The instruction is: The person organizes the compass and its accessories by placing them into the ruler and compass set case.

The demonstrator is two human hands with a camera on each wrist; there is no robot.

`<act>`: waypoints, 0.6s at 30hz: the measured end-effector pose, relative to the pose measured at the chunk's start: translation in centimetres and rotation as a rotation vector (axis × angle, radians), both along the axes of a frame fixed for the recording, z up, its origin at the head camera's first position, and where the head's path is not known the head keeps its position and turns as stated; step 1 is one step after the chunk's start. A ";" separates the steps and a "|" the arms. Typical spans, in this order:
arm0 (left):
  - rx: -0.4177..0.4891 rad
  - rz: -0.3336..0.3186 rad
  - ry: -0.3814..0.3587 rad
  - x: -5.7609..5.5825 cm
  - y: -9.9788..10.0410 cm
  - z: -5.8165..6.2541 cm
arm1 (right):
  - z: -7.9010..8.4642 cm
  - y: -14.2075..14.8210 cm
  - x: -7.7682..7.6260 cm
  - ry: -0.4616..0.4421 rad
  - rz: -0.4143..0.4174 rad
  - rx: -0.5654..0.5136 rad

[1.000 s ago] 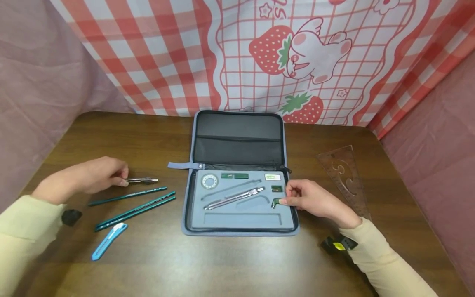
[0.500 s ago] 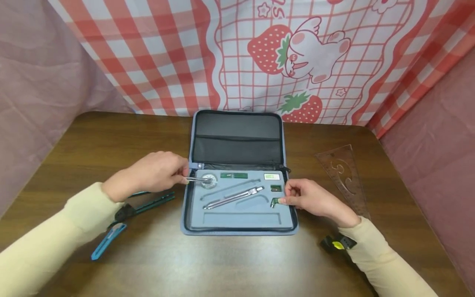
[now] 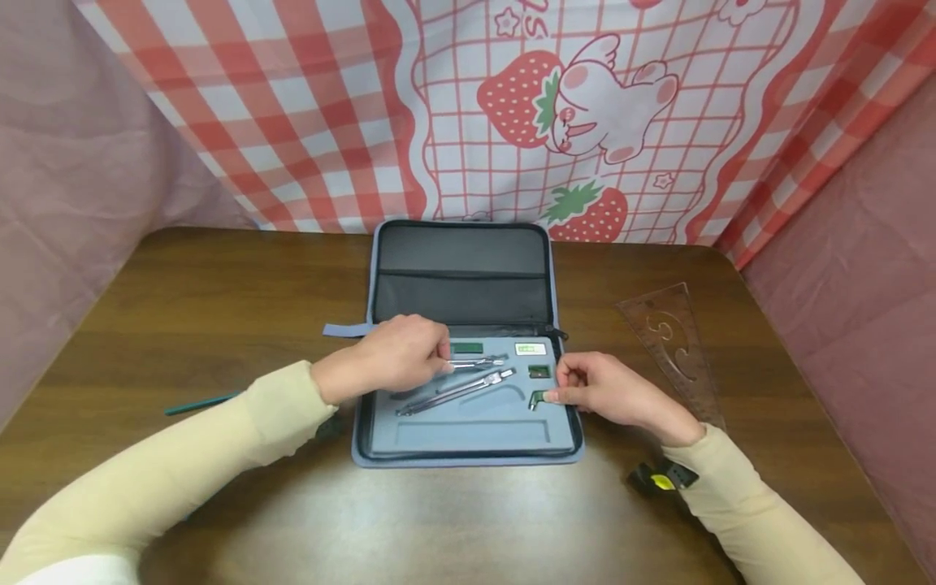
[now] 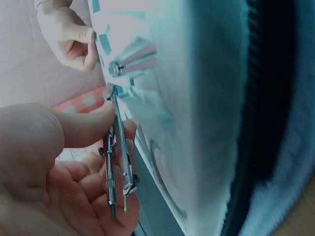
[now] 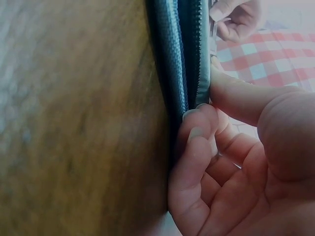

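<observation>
A blue zip case (image 3: 468,464) lies unfolded with a grey moulded tray (image 3: 439,445) in its near half. My left hand (image 3: 400,353) pinches a metal drawing compass (image 3: 478,362) over the tray's upper long slot; its two legs show in the left wrist view, pointing back along the palm. Just below, a larger compass (image 3: 453,393) lies in the tray. At the case's right edge, my right hand (image 3: 610,394) grips the rim, thumb on top and curled fingers against the zip side. Its thumb tip touches a small green L-shaped piece (image 3: 536,399).
Also in the tray are a green sharpener (image 3: 539,371), a white-and-green block (image 3: 530,349) and a green strip (image 3: 466,348). A transparent set square (image 3: 676,349) lies at the right. Part of a teal pencil (image 3: 201,404) shows beside my left sleeve, which covers other things. A patterned cloth hangs behind.
My left hand has carried the compass from the table's left side, rightward across the round dial, to over the tray's slot. My right hand has stayed at the case edge.
</observation>
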State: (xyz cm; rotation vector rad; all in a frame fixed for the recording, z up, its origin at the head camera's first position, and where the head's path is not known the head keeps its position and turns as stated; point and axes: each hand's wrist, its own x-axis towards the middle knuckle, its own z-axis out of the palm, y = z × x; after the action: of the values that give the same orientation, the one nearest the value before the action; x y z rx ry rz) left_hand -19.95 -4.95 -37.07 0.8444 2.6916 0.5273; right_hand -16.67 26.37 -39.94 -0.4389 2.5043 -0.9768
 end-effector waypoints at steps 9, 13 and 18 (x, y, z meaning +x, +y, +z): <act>-0.029 0.012 0.006 0.1 1.4 -0.1 | 0.1 -0.1 0.0 -0.012 -0.016 0.014; -0.020 0.003 0.018 0.2 1.4 -0.4 | 0.1 -0.1 0.0 -0.013 -0.013 0.011; -0.047 -0.007 0.094 0.3 1.3 -0.6 | 0.1 -0.2 0.0 -0.009 -0.010 0.016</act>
State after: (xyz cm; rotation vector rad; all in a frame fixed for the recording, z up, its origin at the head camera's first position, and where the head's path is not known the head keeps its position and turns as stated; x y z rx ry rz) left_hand -19.61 -3.61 -37.69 0.8862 2.7733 0.4319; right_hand -16.71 26.17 -39.80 -0.4172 2.5064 -0.9602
